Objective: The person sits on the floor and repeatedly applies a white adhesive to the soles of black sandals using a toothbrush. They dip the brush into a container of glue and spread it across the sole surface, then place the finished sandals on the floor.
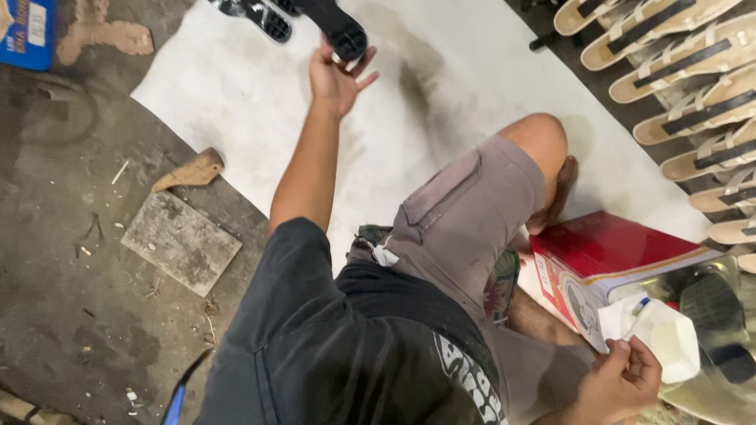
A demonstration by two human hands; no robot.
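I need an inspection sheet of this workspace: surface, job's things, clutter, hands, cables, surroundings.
Surface: white sheet spread on a stained grey concrete floor.
Job's things: black rubber shoe sole; white plastic container.
Clutter: grey stone slab, brown wooden piece, red cardboard box.
Hands: left hand open, fingers at the sole; right hand grips the container.
Cables: nothing seen.
Surroundings: row of beige strapped sandals; blue box.
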